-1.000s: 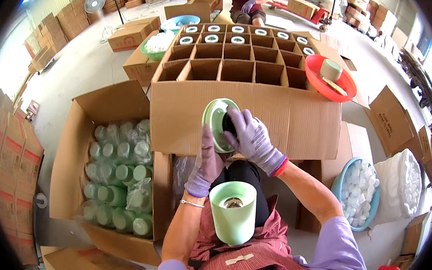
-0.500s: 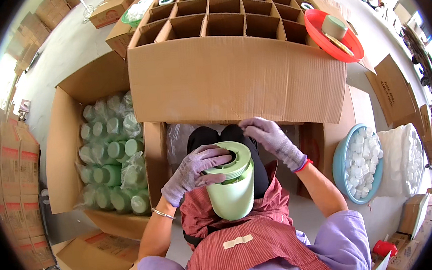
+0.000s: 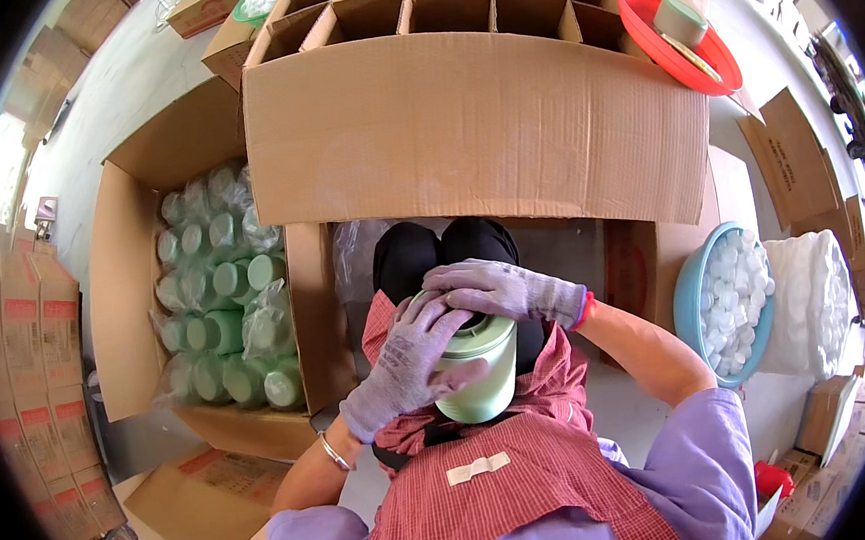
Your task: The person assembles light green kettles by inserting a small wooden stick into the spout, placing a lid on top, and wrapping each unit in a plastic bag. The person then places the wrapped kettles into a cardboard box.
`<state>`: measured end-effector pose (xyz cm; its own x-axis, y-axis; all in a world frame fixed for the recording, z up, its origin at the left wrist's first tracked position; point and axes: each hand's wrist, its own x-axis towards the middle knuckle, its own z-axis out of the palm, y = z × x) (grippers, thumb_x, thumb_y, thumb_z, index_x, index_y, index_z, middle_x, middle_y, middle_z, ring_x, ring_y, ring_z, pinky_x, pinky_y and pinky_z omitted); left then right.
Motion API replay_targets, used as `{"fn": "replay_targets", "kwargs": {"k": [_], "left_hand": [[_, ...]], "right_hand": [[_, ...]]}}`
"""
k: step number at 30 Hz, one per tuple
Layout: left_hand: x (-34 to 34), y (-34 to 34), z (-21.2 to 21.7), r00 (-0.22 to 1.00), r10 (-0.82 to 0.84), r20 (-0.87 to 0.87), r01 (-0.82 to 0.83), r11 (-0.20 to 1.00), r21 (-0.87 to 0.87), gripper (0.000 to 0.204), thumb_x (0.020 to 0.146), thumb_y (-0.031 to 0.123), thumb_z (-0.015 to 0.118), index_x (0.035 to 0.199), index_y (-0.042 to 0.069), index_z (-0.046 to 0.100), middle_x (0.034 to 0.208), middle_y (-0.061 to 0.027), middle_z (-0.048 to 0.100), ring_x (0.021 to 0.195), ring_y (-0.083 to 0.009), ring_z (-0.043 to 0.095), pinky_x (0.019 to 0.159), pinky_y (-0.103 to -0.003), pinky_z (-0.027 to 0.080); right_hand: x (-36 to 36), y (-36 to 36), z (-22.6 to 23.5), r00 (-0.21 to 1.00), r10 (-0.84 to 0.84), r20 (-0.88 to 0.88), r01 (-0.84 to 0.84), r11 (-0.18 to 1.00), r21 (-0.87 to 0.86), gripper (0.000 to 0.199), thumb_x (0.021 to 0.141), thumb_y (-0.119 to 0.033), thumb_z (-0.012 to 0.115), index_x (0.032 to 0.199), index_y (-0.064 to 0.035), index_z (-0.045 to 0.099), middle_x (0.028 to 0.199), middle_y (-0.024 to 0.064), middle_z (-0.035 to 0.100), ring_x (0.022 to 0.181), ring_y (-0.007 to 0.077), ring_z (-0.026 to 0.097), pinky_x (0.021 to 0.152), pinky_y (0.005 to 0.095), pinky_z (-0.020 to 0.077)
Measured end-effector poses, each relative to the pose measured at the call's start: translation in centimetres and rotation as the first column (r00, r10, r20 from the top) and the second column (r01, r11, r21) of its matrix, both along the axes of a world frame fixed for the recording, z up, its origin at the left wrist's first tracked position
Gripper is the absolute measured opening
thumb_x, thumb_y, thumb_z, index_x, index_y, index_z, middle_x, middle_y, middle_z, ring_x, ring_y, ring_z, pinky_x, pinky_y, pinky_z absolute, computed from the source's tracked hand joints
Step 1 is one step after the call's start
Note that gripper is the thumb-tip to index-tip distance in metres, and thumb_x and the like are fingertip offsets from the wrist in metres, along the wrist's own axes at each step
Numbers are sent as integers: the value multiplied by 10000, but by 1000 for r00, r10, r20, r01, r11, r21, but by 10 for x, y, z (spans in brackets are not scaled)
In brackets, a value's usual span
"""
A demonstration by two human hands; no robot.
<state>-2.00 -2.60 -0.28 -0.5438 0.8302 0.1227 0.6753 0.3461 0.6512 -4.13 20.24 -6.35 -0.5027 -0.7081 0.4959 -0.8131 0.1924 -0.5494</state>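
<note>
A pale green cylindrical container (image 3: 483,395) stands upright in my lap, with a round green lid (image 3: 482,339) on its mouth. My left hand (image 3: 406,364), in a grey-lilac knit glove, is closed over the lid's left side, its thumb along the near rim. From the right, my right hand (image 3: 514,289), gloved alike, curls over the lid's far and right edge, fingers beside the left fingertips. Together they cover much of the lid, whose dark centre opening shows only in part.
At left, an open carton (image 3: 118,292) holds rows of bagged green containers (image 3: 233,279). A large divided carton (image 3: 463,132) stands in front, bearing a red basin (image 3: 640,15) on its right corner. A blue basin (image 3: 689,307) of small white caps sits at right, beside a white bag (image 3: 806,304).
My right hand has come down and left onto the lid. The lid, tilted and raised before, now sits lower and flatter on the container. The view has shifted slightly.
</note>
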Motion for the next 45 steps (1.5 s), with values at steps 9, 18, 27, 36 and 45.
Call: {"fn": "replay_targets", "kwargs": {"k": [9,18,27,36,45], "left_hand": [[54,12,-118,154,273,950,-533,832,-153,429,960,336,597,1147,-49,603,1063,-111,662,935,-184,616,826,-280,490],[28,4,-44,65,-45,997,-510,857,72,350,956,283,602,1162,6,657,1086,-47,694,943,-116,661,825,-258,534],[-2,11,6,601,148,785,-586,750,307,320,762,130,652,1066,44,698,1174,-143,679,1118,-308,636,1041,-448,432],[-11,30,24,476,229,849,-628,764,146,250,812,92,576,1010,11,705,1069,-157,713,1036,-270,681,1038,-409,428],[-25,26,20,395,269,879,-639,767,53,285,858,39,575,1118,-9,684,1068,-104,719,1055,-187,661,971,-360,495]], "right_hand": [[133,83,75,444,-829,339,-19,370,929,603,930,-565,503,1197,-36,617,980,199,645,941,347,660,763,439,537],[100,29,75,819,-373,436,464,877,-123,475,984,-323,390,1310,-2,518,1307,204,503,1242,359,462,1085,452,330],[69,41,68,860,-413,300,483,848,-217,592,990,-443,459,1329,42,480,1361,277,446,1282,391,449,1094,417,333],[62,44,57,684,-557,470,701,680,-215,497,1005,-406,471,1281,7,491,1196,105,576,1084,187,577,965,308,450],[61,58,38,700,-525,485,677,703,-218,492,990,-409,526,1283,-14,514,1335,139,469,1200,230,498,1028,337,414]]}}
